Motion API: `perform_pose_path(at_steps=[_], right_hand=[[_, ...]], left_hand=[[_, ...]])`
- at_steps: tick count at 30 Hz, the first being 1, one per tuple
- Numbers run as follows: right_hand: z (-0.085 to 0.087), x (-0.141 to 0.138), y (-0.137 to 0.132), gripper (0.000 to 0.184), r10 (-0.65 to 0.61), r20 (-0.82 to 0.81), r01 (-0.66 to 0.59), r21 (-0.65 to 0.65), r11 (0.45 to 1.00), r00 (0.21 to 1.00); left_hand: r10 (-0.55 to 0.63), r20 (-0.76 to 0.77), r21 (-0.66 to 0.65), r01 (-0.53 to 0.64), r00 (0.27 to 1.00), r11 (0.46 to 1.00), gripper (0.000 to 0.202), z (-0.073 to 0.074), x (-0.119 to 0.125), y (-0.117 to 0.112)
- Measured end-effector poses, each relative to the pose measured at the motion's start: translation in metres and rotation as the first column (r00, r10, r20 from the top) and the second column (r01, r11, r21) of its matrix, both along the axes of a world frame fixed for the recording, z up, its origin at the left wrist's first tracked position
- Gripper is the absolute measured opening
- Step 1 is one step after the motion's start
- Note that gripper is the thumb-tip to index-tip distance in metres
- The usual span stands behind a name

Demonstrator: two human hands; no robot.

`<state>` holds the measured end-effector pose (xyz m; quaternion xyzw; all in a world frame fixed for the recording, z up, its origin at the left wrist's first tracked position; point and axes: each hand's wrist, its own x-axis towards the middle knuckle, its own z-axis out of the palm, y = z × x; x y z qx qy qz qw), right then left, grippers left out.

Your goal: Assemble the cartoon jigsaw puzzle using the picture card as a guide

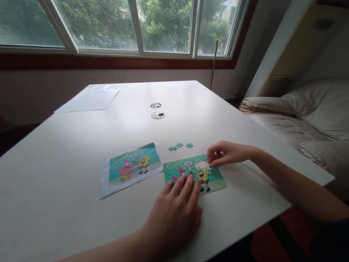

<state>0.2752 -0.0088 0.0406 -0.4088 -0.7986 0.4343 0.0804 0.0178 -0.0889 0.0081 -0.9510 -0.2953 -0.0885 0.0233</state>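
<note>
A cartoon jigsaw puzzle (pixel 209 182) lies near the front of the table, mostly assembled, with a white gap in its upper right part. My left hand (pixel 181 200) rests on its lower left part, fingers stretched out and covering some of the picture. At the upper right edge, beside the gap, my right hand (pixel 226 152) has thumb and fingers closed in a pinch. Whatever is between those fingertips is too small to make out. Just beyond the puzzle are several loose green puzzle pieces (pixel 179 145). A printed reference picture (pixel 134 164) of the same scene lies left of the puzzle.
The white table (pixel 73 165) has two round cable holes (pixel 157 115) farther back. White paper sheets (pixel 88 100) lie at its far left. A cream sofa (pixel 330 112) stands to the right, and a thin stick (pixel 214 64) leans beneath the window.
</note>
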Motion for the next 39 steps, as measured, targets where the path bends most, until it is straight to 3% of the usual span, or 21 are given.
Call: perform_pose_path(at_steps=[12,21,35,39], right_hand=[[-0.006,-0.01,-0.006,0.016,-0.031,0.043,0.022,0.185,0.982,0.999],[-0.006,-0.008,-0.005,0.016,0.016,0.031,-0.021,0.149,0.989,0.999],[-0.004,-0.01,-0.005,0.01,0.057,0.1,-0.081,0.257,0.963,0.993],[-0.008,-0.004,-0.002,0.017,0.046,0.039,-0.052,0.16,0.986,0.998]], left_hand=[[0.007,-0.008,-0.006,-0.007,1.0,1.0,0.044,-0.003,0.0,0.001],[0.002,0.003,0.005,-0.002,1.0,1.0,0.044,-0.002,-0.001,0.0],[0.006,0.0,0.003,-0.006,1.0,1.0,0.043,-0.003,0.0,0.0],[0.008,0.0,0.013,-0.008,1.0,1.0,0.043,-0.002,0.0,0.0]])
